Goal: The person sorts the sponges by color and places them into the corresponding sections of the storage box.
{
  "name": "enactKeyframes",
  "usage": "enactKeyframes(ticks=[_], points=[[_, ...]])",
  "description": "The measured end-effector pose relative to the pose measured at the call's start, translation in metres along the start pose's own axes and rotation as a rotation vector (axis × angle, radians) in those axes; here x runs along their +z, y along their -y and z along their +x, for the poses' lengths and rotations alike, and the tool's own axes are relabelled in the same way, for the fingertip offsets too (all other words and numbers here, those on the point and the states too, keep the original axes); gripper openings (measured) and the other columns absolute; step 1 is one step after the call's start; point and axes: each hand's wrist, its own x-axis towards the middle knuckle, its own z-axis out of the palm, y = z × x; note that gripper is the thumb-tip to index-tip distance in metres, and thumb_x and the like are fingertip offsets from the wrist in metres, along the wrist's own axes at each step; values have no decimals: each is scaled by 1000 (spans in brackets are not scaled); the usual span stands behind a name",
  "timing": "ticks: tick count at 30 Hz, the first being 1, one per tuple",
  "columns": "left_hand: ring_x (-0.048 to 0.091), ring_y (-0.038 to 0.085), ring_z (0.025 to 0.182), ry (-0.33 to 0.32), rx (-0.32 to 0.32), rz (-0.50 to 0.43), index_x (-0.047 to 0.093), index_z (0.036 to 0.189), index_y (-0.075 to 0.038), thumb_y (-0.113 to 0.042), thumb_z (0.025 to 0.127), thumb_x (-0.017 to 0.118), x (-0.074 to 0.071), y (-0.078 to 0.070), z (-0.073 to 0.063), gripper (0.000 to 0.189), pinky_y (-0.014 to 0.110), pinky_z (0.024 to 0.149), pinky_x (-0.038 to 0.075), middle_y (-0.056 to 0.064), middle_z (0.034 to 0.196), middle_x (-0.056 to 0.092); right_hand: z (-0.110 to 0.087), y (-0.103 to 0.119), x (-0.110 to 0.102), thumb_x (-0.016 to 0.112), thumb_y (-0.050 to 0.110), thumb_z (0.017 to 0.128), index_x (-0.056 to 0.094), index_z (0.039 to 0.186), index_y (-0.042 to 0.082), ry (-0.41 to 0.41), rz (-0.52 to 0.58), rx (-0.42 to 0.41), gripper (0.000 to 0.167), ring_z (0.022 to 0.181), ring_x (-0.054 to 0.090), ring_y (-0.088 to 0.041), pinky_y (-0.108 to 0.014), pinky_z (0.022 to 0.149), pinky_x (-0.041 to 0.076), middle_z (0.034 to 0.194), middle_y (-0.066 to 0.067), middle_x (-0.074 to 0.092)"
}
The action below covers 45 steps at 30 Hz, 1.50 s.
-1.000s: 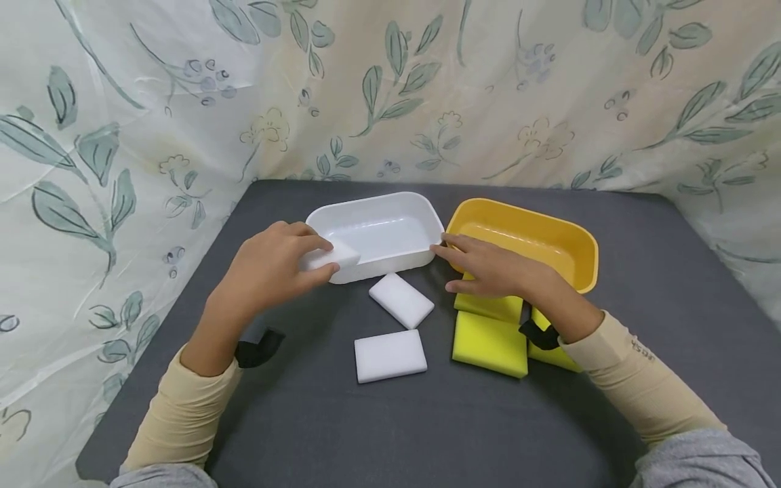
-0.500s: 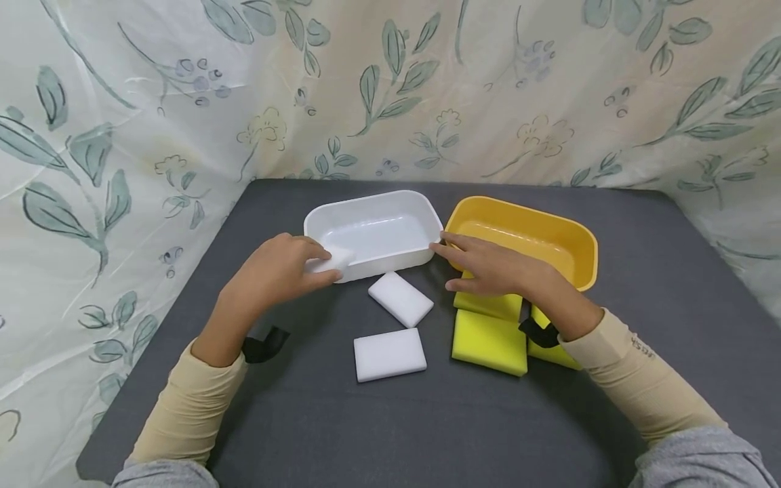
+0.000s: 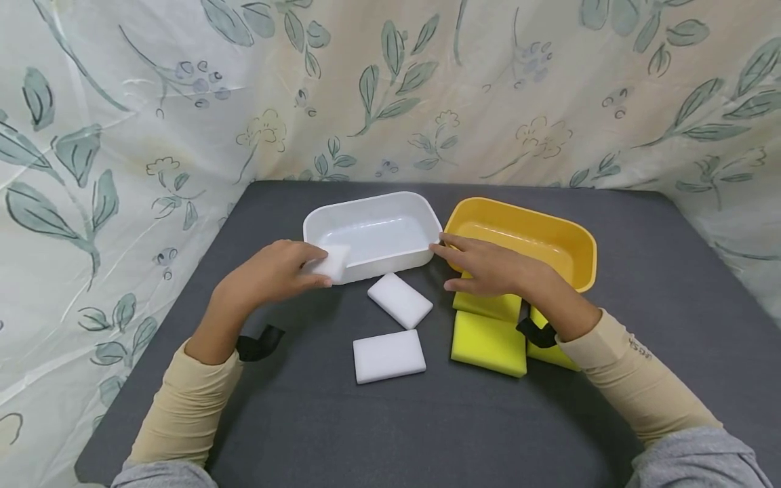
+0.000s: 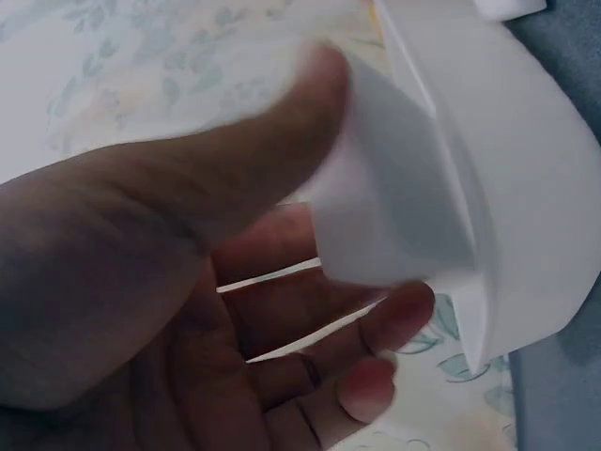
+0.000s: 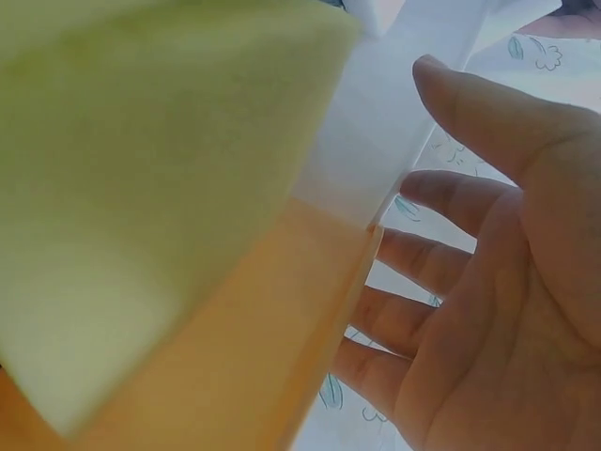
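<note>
My left hand point(image 3: 268, 272) pinches a white sponge block point(image 3: 332, 263) between thumb and fingers, over the near left corner of the white tray point(image 3: 390, 264). The left wrist view shows the sponge tilted, right at the tray's rim. My right hand point(image 3: 488, 266) has its fingers extended, with fingertips at the neighbouring rims of the white tray and the yellow tray point(image 3: 587, 261). Its palm and wrist hang above several yellow sponges point(image 3: 488, 343), partly hiding them. In the right wrist view, a yellow sponge point(image 5: 160, 178) stands large in front of the trays.
Two more white sponges, one slanted point(image 3: 401, 300) and one nearer point(image 3: 389, 356), lie on the dark grey table point(image 3: 342, 434) in front of the white tray. A leaf-patterned curtain point(image 3: 390, 88) hangs behind and along the left side.
My left hand has shifted slightly down at the tray's corner, and the white sponge in it has turned to a steeper tilt. The right hand has stayed in place.
</note>
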Motion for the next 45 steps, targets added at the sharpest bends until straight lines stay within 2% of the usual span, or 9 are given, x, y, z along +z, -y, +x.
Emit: enactKeyframes(ticks=[4, 7, 12, 20, 27, 31, 37, 42, 45], points=[[59, 24, 80, -29, 2, -1, 69, 119, 0, -20, 91, 76, 3, 2, 3, 35, 44, 77, 48, 9, 92, 70, 0, 0, 0, 68, 29, 98, 31, 157, 4, 6, -1, 9, 74, 145, 29, -41, -54, 113, 30, 162, -24, 20], [57, 22, 74, -56, 1, -7, 70, 115, -2, -19, 93, 74, 7, 4, 8, 29, 42, 72, 47, 5, 84, 68, 0, 1, 0, 67, 29, 98, 31, 157, 4, 7, -3, 8, 74, 145, 29, -41, -54, 113, 30, 162, -24, 20], [61, 21, 76, -84, 4, 19, 72, 116, -2, -17, 97, 69, 13, 9, 14, 25, 45, 75, 50, 7, 91, 72, 1, 0, 1, 67, 29, 98, 31, 157, 4, 3, -8, 3, 73, 145, 28, -41, -54, 113, 30, 162, -24, 20], [54, 18, 66, -109, 35, 81, 73, 109, -6, -12, 102, 59, 19, 11, 20, 17, 40, 65, 45, 0, 76, 62, 1, 0, -1, 68, 30, 98, 32, 157, 4, -1, -20, 4, 73, 145, 28, -41, -54, 113, 30, 161, -24, 22], [67, 27, 85, -63, 0, 143, 71, 125, -3, -14, 102, 57, 24, 13, 24, 29, 47, 72, 51, 12, 108, 73, 0, 2, -3, 68, 30, 98, 33, 156, 4, 6, -19, 23, 73, 145, 28, -41, -55, 113, 29, 161, -24, 23], [67, 30, 84, -90, -2, 153, 72, 122, -3, -15, 100, 59, 28, 16, 28, 29, 48, 66, 50, 14, 106, 74, 1, 2, -2, 68, 30, 98, 33, 156, 3, 7, -10, 19, 73, 145, 28, -42, -55, 113, 29, 160, -25, 23], [66, 35, 95, -90, -48, 156, 73, 121, -5, -17, 99, 59, 30, 17, 31, 28, 51, 70, 51, 15, 108, 73, 1, 3, -1, 66, 31, 99, 32, 157, 4, 12, 5, 31, 72, 145, 27, -43, -56, 113, 29, 161, -25, 22], [62, 37, 107, -39, -65, 175, 74, 113, -9, -21, 104, 46, 32, 18, 34, 31, 54, 76, 48, 9, 94, 72, 2, 2, 0, 66, 32, 99, 30, 157, 5, 14, 16, 48, 74, 145, 28, -42, -56, 113, 30, 162, -24, 20], [54, 39, 121, 18, -100, 173, 73, 117, -11, -27, 106, 37, 35, 19, 36, 41, 59, 88, 45, 8, 101, 72, 3, 1, 1, 67, 32, 98, 30, 157, 5, 10, 14, 48, 74, 144, 29, -42, -56, 112, 31, 162, -24, 21]])
